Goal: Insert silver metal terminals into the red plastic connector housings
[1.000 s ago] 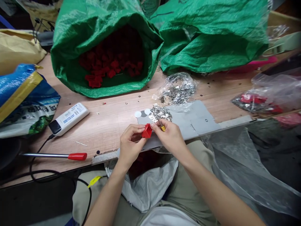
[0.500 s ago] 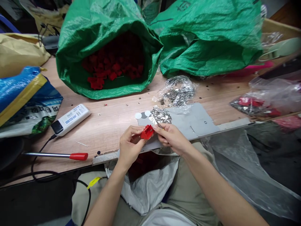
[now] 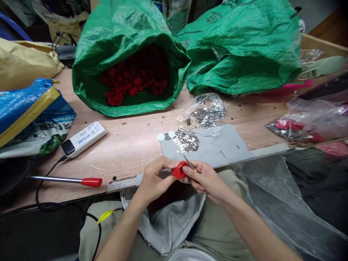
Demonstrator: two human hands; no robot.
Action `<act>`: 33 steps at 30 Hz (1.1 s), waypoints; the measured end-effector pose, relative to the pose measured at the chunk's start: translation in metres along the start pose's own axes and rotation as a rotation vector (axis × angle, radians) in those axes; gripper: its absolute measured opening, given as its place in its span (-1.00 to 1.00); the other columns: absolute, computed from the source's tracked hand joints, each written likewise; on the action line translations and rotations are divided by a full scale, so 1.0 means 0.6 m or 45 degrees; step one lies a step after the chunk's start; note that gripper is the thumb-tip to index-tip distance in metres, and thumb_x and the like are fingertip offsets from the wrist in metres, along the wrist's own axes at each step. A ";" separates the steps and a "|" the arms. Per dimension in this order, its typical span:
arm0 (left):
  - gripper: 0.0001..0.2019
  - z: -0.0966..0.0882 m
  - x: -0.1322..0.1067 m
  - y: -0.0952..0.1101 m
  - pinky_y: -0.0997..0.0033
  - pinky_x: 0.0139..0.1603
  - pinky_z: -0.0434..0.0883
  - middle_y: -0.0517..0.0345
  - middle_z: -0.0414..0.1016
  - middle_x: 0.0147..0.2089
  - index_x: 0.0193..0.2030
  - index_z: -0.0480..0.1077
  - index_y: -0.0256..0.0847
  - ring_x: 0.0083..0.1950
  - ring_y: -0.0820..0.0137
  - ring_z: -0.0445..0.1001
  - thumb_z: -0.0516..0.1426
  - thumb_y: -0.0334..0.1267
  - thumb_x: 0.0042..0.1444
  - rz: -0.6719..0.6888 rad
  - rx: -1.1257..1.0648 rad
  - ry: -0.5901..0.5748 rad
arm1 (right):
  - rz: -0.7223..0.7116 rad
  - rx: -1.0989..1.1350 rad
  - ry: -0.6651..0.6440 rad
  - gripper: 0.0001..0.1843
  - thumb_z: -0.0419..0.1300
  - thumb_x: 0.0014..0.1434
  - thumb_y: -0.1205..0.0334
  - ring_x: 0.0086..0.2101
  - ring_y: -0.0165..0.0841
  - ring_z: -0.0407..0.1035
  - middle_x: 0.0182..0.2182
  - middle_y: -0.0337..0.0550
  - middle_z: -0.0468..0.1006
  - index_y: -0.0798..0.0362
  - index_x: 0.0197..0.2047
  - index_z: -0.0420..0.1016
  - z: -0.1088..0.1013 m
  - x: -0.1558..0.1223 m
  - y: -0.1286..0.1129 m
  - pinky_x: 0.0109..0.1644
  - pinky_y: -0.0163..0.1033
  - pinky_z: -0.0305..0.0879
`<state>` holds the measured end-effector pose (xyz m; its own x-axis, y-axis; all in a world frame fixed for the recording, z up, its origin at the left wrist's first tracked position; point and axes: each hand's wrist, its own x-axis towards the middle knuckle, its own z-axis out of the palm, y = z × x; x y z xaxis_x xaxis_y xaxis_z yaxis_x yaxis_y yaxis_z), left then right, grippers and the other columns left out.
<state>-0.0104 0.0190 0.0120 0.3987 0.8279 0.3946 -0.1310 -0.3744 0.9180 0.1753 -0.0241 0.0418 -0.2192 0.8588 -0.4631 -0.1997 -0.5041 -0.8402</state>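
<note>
My left hand (image 3: 157, 177) is closed, pinching a small red plastic part (image 3: 178, 171) between thumb and fingers just over the table's front edge. My right hand (image 3: 205, 178) is closed round a thin pointed metal tool (image 3: 189, 162) with a bit of yellow on it; its exact kind is hard to make out. The right thumb touches the red part's right side, and the tool's tip points up and away from it. Beyond my hands, a heap of small shiny metal pieces (image 3: 187, 139) lies on a grey mat (image 3: 210, 146).
A green sack (image 3: 89, 72) of red parts opens towards me, beside another green sack (image 3: 244, 50). A clear bag (image 3: 205, 110) of metal pieces lies behind the mat. At left are a white device (image 3: 85, 139) and a red-tipped lever (image 3: 91, 182). A whitish sack (image 3: 174, 224) hangs at my lap.
Both hands have come nearer to me and slightly right, off the mat's middle to its front edge. The red part has turned in the fingers. The view has shifted a little.
</note>
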 end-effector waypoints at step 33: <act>-0.68 -0.039 0.006 -0.004 0.43 -0.02 0.43 0.12 0.49 -0.07 0.04 0.44 -0.13 -0.05 0.39 0.48 0.22 -0.43 0.15 -0.180 0.324 -0.088 | -0.109 -1.949 0.311 -0.89 0.18 0.15 0.34 -0.37 -0.31 0.38 -0.41 -0.14 0.55 0.08 -0.42 0.44 0.010 0.085 -0.113 -0.34 -0.30 0.07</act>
<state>-0.0298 0.0325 0.0123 0.4585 0.8524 0.2515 0.1586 -0.3569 0.9206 0.1722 0.0532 0.0769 -0.0728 0.9494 -0.3057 0.9624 -0.0136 -0.2714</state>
